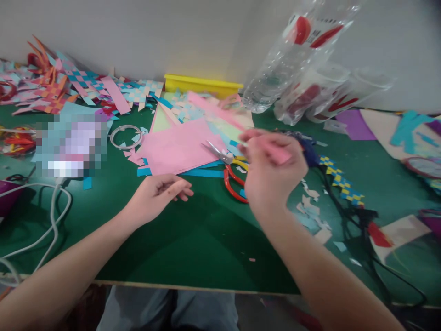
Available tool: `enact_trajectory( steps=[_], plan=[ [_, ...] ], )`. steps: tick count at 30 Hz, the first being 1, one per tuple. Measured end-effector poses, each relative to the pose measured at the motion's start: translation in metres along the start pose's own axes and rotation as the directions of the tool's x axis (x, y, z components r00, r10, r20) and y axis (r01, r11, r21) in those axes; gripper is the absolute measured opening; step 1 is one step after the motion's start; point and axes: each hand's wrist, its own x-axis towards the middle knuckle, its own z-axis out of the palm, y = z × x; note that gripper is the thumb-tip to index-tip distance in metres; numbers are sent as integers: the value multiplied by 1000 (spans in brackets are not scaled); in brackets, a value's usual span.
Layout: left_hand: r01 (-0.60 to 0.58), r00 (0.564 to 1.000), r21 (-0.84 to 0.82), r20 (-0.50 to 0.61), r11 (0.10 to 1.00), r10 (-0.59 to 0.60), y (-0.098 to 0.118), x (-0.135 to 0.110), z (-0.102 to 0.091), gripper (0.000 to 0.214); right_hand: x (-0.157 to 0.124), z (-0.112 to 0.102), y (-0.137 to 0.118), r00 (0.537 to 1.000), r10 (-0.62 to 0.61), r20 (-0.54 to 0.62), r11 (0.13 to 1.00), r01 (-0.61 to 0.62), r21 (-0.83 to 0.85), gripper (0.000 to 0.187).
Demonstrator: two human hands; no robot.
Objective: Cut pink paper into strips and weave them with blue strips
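My right hand (267, 172) is raised over the green table (193, 239), its fingers pinched on a pink paper strip (220, 110) that runs up and to the left; the hand is blurred by motion. My left hand (161, 191) rests low on the table with its fingers loosely curled and nothing in them, just below a stack of pink paper sheets (175, 147). Red-and-yellow-handled scissors (229, 172) lie between my two hands, partly behind my right hand.
Woven paper mats (69, 87) pile up at the back left. A yellow tray (201, 84) stands against the wall. Clear plastic bottles (296, 59) lie at the back right. A white cable (51, 216) loops at left, a black cord (347, 216) at right, with paper scraps (313, 207) nearby.
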Motion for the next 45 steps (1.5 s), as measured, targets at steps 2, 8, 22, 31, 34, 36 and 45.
enact_trajectory(
  steps=[2, 8, 22, 31, 34, 36, 45],
  plan=[
    [-81, 996, -137, 14, 987, 84, -2, -1, 2, 51, -26, 6, -12, 923, -144, 357, 961, 216, -171, 14],
    [-88, 993, -166, -93, 982, 73, -2, -4, 1, 39, -50, 6, -10, 415, -404, 815, 715, 700, -2, 22],
    [-130, 955, -256, -292, 958, 51, -6, 1, 3, 32, -63, 24, -7, 494, 624, 606, 740, -623, -253, 28],
    [-112, 940, -266, -340, 958, 15, -6, -2, 10, 31, -56, 21, 1, 542, 600, 588, 772, -586, -248, 29],
    [-54, 959, -217, -282, 975, -10, -8, -1, 10, 22, -55, 21, 2, 535, 595, 599, 787, -536, -303, 31],
    [-50, 949, -232, -313, 971, -26, -8, 1, 8, 23, -50, 20, -1, 541, 587, 602, 808, -437, -395, 35],
    [-140, 860, -423, -500, 895, -102, -7, 5, -7, 24, 18, -41, -9, 918, -26, 395, 365, 376, -851, 36]
  ],
)
